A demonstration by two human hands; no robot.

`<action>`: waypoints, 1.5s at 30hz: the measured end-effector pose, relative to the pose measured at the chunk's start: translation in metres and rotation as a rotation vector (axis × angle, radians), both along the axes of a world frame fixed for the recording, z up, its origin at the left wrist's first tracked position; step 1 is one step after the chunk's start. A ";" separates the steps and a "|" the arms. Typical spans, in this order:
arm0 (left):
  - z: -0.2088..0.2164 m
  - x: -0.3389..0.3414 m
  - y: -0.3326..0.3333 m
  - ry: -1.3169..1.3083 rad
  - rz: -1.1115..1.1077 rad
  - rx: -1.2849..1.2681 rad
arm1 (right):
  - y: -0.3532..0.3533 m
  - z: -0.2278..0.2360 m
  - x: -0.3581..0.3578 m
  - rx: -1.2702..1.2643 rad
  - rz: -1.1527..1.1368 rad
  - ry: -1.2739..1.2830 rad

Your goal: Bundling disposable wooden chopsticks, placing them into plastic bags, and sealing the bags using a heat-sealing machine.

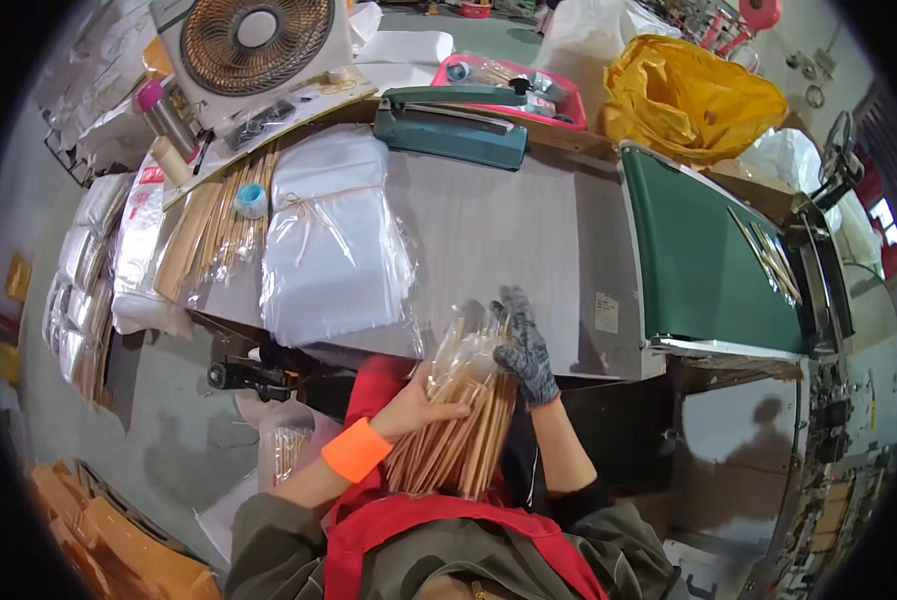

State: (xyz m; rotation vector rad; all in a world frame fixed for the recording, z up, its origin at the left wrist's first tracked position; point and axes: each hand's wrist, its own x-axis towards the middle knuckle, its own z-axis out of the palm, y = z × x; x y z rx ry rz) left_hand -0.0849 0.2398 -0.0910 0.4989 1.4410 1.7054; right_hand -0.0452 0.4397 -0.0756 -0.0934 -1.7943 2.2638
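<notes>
A clear plastic bag full of thin wooden sticks (458, 430) leans at the table's near edge, against my red apron. My bare left hand (420, 408), with an orange wristband, is closed around the bag's left side, thumb across the front. My right hand (524, 345), in a grey knit glove, is beside the bag's upper right edge. Its fingers stretch upward and apart, and its thumb points toward the bag. The loose top of the bag (460, 345) is crinkled and rises above the sticks.
Flat clear bags tied in a stack (333, 240) lie left on the table, beside loose sticks (223, 225) and a tape roll (251, 201). A teal bag sealer (453, 128) stands at the back. To the right, a green surface (713, 260) carries several sticks (765, 255).
</notes>
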 end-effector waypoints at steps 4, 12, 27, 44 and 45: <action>0.018 0.016 0.019 -0.023 0.026 0.144 | -0.004 0.022 0.003 0.384 0.344 0.021; 0.038 0.026 0.022 0.500 0.255 -0.500 | -0.015 -0.005 -0.016 0.174 0.294 -0.205; -0.012 -0.084 -0.002 1.545 0.174 -0.487 | -0.010 0.001 -0.016 -0.017 0.267 -0.272; -0.041 -0.078 -0.002 0.841 0.391 -0.337 | -0.044 0.017 -0.030 0.433 0.391 -0.054; -0.035 -0.080 0.005 0.487 0.462 -0.182 | -0.045 0.012 -0.035 0.339 0.385 -0.142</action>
